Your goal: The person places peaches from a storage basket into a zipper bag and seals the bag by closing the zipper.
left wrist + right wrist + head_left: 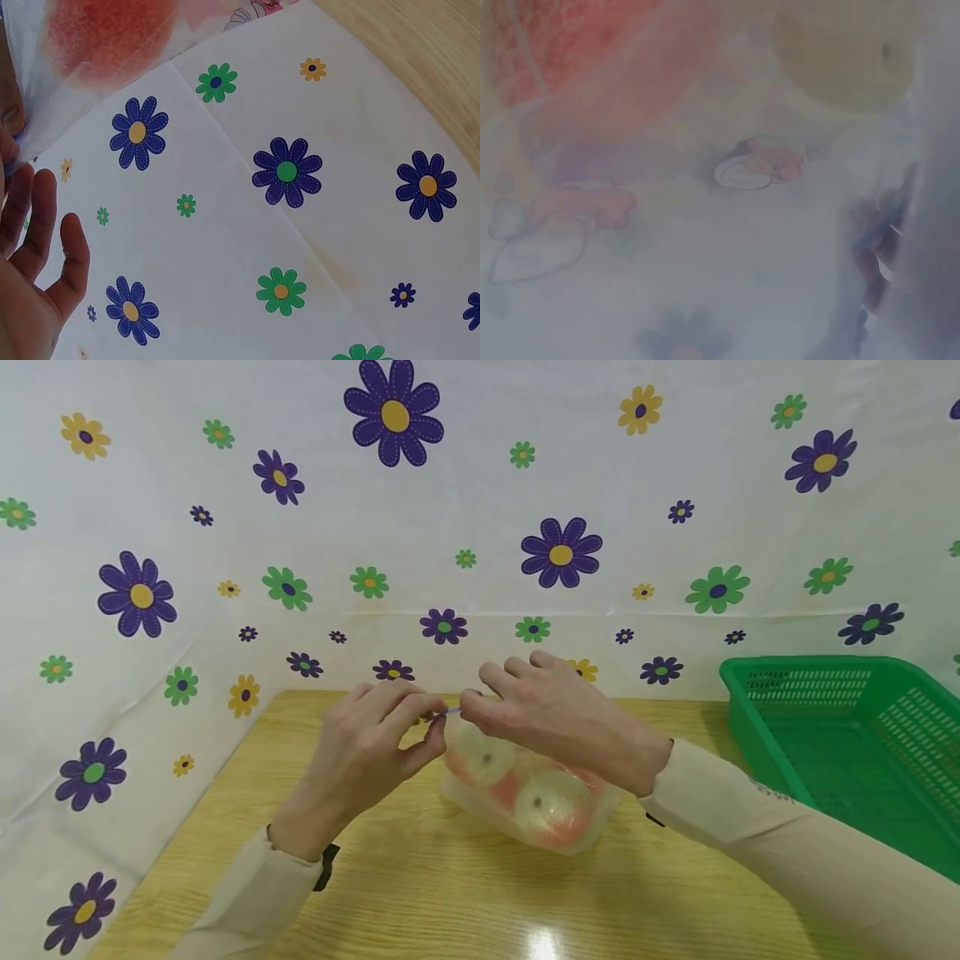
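A translucent plastic bag [467,790] stands on the table and holds several round red-and-yellow fruits [553,808], which look like apples. My left hand [367,737] pinches the bag's top edge between thumb and index finger. A thin blue-purple strip [452,711] runs along that edge toward my right hand [551,714], which grips it with curled fingers. In the left wrist view, the other left fingers [73,262] stand away from the bag [90,90]. Hazy film with cartoon prints [742,171] fills most of the right wrist view.
A green plastic basket [768,747] with slotted walls stands at the right of the wooden table [390,893]. White cloth [465,502] with purple, green and yellow flowers hangs behind the table and along its left side.
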Available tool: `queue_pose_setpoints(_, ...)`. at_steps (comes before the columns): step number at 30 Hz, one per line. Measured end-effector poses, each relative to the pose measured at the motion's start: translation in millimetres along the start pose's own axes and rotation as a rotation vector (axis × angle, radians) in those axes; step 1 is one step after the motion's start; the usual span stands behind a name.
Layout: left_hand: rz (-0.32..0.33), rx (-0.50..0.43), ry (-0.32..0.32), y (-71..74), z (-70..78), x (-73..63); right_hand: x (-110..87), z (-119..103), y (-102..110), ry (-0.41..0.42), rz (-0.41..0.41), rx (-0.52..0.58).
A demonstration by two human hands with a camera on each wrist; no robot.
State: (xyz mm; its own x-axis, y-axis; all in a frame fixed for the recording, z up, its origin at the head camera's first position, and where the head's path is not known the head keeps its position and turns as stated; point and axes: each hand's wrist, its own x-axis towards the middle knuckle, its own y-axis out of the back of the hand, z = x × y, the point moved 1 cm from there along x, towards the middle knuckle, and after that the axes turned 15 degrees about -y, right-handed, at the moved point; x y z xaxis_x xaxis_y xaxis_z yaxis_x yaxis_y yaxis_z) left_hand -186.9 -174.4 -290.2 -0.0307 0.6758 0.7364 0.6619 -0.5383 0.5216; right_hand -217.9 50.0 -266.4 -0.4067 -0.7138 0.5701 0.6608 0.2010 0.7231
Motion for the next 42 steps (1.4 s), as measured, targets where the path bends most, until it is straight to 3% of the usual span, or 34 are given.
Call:
queue_pose_setpoints(13, -0.011, -0.093, 0.118, -1.6, 5.4, 0.6, -2.0, -5, 2, -0.009, 0.010, -0.003)
queue_pose_setpoints(26, 0.012, -0.035, 0.079, -0.4, 4.5, -2.5, -8.1, -6, 7, -0.058, -0.043, 0.019)
queue_pose_setpoints(30, -0.039, 0.071, -0.001, 3.7, 7.0, 0.3, -11.2, -4, 8, -0.070, -0.072, 0.027)
queue_pose_setpoints(34, -0.143, 0.209, -0.071, 8.8, 12.1, 6.0, -14.0, -4, 9, -0.070, -0.107, 0.013)
queue_pose_setpoints(38, -0.248, 0.284, -0.090, 11.9, 18.4, 9.8, -16.5, -6, 9, -0.054, -0.126, -0.010)
queue_pose_setpoints(42, -0.296, 0.291, -0.072, 12.2, 22.5, 9.9, -17.3, -8, 8, -0.046, -0.121, -0.023)
